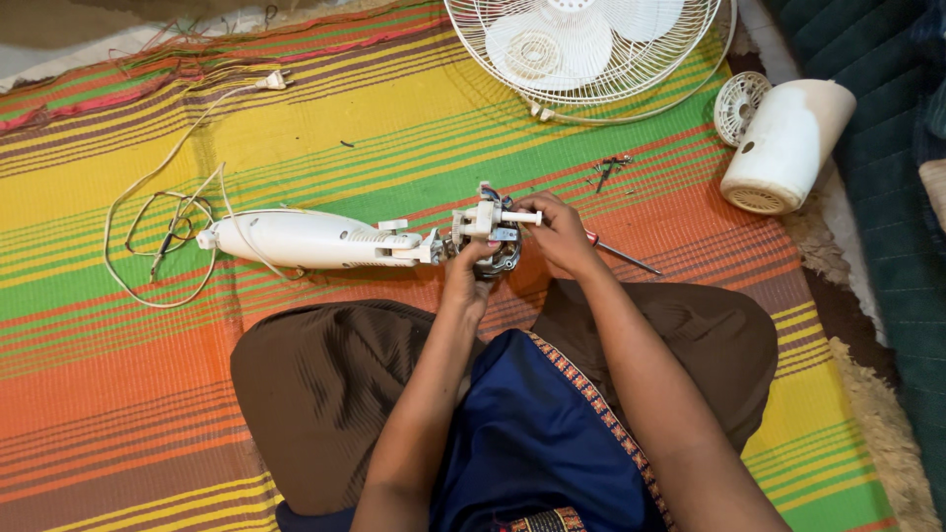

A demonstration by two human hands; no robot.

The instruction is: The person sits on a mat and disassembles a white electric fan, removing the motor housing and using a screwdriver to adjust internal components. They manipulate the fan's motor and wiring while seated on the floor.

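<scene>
The left hand (466,279) is closed around the fan motor (490,241) from below, hiding its underside. The right hand (559,234) grips the motor's far side with fingers curled shut; a red-handled screwdriver (623,256) pokes out beneath it, handle mostly covered. The motor sits at the end of the white fan neck (313,239), just above the knees on the striped mat (118,394). The fan grille (591,49) is cut off at the top. A white housing (785,145) lies right, well apart. Loose screws (611,167) are hard to make out.
</scene>
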